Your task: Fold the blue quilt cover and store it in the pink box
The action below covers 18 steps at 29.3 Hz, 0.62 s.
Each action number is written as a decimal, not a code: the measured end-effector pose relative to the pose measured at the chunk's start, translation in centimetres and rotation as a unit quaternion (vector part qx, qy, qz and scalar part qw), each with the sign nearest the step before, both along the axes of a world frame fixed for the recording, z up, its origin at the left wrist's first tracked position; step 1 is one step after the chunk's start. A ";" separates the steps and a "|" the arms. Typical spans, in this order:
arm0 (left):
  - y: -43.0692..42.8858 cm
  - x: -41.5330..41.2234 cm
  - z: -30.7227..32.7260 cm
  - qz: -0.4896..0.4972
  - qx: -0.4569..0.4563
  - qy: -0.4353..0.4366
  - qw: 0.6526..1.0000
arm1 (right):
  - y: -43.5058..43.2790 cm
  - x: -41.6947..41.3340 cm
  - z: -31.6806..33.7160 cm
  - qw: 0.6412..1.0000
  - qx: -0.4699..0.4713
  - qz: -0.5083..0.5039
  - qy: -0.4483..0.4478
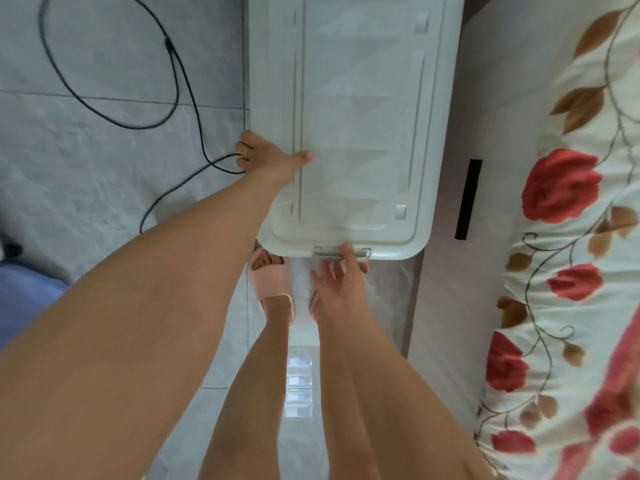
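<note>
A storage box stands on the floor below me under a white lid (360,98), which hides its sides. My left hand (266,157) grips the lid's left edge, thumb on top and fingers curled over the side. At the near edge, my right hand (341,282) touches the lid's latch (329,253) with spread, fairly straight fingers. A patch of blue cloth (24,289) shows at the left frame edge; I cannot tell if it is the quilt cover.
A black cable (180,81) loops over the grey tiled floor left of the box. A bed with a floral sheet (571,237) and pale frame (460,289) runs along the right. My feet in pink slippers (273,278) stand just before the box.
</note>
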<state>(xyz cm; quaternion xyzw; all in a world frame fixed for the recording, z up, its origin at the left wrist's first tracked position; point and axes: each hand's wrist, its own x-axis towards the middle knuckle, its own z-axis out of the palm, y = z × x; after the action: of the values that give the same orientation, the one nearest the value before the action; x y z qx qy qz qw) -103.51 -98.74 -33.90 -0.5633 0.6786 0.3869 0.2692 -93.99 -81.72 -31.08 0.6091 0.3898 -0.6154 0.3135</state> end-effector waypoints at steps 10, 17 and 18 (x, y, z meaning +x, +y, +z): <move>0.3 -0.1 0.7 -0.011 0.014 -0.002 1.000 | -2.7 -1.5 -0.2 0.959 0.226 0.169 -0.019; 0.4 0.3 0.0 -0.021 -0.001 0.003 1.000 | -2.1 -1.3 1.4 0.801 0.181 0.570 0.032; 0.5 0.4 0.0 -0.028 -0.001 -0.005 1.000 | -2.0 -2.0 1.0 0.804 0.183 0.565 -0.009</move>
<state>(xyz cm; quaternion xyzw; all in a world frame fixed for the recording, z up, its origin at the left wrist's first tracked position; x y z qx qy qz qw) -103.06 -98.19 -33.85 -0.5461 0.6935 0.3757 0.2822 -95.95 -83.74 -30.10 0.3324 0.7677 -0.2409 0.4920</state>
